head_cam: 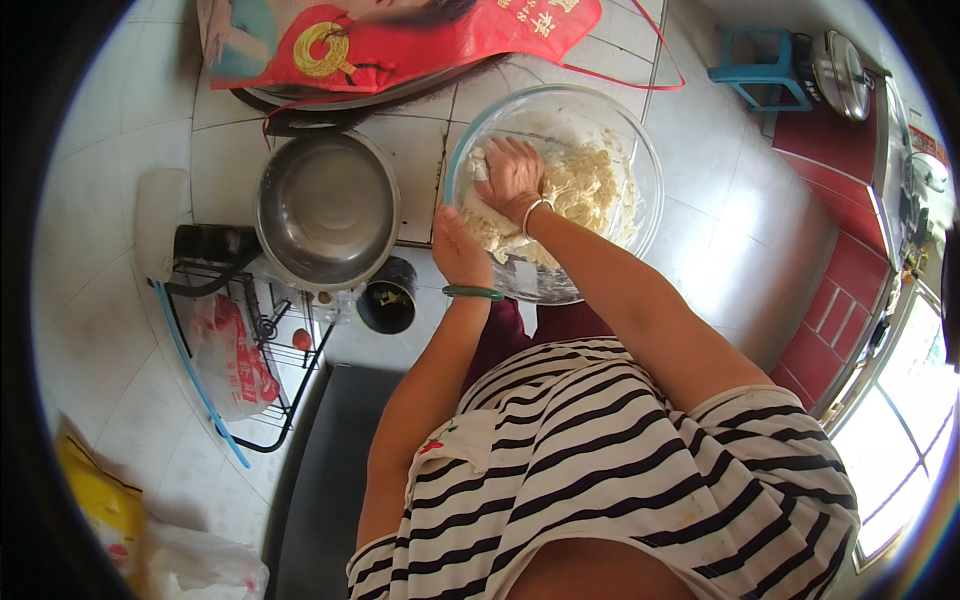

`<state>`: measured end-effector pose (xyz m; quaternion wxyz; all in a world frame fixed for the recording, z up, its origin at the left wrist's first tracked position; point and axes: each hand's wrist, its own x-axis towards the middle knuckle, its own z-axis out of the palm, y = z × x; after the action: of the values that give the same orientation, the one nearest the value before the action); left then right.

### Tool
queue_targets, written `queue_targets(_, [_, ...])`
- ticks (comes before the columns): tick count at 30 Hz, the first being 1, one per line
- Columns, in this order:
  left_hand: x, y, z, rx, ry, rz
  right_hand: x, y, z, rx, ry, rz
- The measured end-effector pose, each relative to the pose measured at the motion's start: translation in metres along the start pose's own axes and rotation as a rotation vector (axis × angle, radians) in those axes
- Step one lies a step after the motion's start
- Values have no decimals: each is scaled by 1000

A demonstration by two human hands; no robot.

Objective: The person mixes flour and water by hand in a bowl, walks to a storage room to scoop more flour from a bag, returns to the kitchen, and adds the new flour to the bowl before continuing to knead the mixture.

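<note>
A large clear glass bowl (646, 176) holds rough, shaggy dough (589, 184) with loose flour about it. Against the bowl's left outer rim rests my left hand (461, 247), a green bangle at its wrist. Inside the bowl, my right hand (512, 174) presses on the left part of the dough, with flour on its fingers and a silver bangle at the wrist. Its fingertips curl down and are partly hidden, so I cannot tell whether dough is within them. Left of the glass bowl stands a metal basin (326, 214) that looks bare inside.
A red printed apron or bag (450, 49) lies over a dark round pan (420, 91) at the top. A black wire rack (281, 420) with a plastic bag (225, 360) and a dark canister (387, 296) are at the left. A blue stool (757, 67) stands far right, near red cabinets (847, 277).
</note>
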<state>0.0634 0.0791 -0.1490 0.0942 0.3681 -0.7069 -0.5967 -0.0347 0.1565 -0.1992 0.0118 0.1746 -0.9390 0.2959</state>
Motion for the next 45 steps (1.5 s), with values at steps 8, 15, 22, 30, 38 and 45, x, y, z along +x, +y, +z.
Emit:
queue_targets(8, [6, -8, 1, 9, -3, 51, 4, 9, 5, 25, 29, 15])
queue_targets(15, [17, -36, 6, -56, -28, 92, 7, 12, -53, -191, -725, 2])
queue_targets(22, [7, -6, -1, 23, -40, -4, -72, 0, -87, -56, -620, -69])
queue_targets(30, [21, -17, 2, 60, -90, 52, -71, 3, -44, 4, -266, -166])
queue_targets(38, [34, 9, 11, 119, -239, 111, -23, 15, -18, 18, -137, -43])
queue_targets(45, [40, 5, 9, 120, -278, 158, -10, 21, -10, 69, -66, -50])
